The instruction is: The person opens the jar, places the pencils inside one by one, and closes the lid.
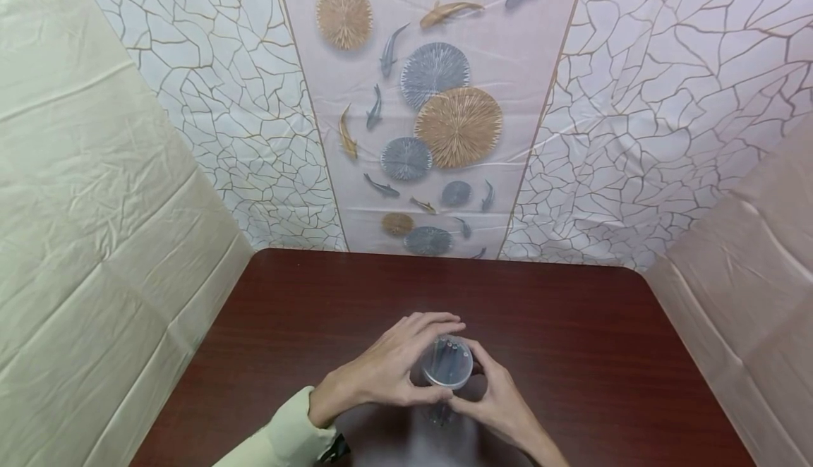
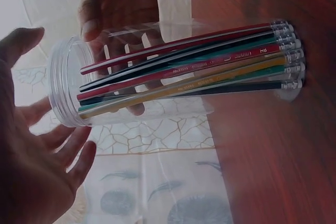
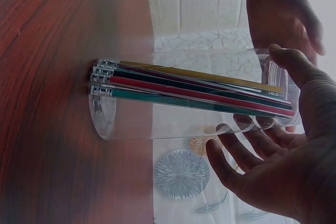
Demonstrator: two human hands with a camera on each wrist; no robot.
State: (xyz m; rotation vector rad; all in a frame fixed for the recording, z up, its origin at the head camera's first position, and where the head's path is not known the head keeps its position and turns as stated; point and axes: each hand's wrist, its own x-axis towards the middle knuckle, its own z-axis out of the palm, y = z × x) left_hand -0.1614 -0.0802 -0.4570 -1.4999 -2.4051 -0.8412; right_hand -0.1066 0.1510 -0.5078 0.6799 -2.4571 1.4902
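A tall clear plastic jar [image 1: 438,412] stands upright on the table, topped by a round clear lid [image 1: 447,368]. Inside, several pencils [image 2: 178,74] in red, green, yellow and black lean together, their eraser ends at the bottom. My right hand [image 1: 498,400] holds the jar near its top; the thumb is on the near side and the fingers [image 3: 231,153] reach round the other side. Around the lid from the left curves my left hand [image 1: 396,365], its thumb and fingers spread. In the left wrist view that thumb [image 2: 26,40] stands apart from the lid.
The dark red-brown table [image 1: 305,305] has rounded far corners. Behind it hangs a patterned cloth [image 1: 406,111] with fish and round motifs. Plain pale cloth [image 1: 101,241] lines the left side, and beige cloth [image 1: 743,262] the right.
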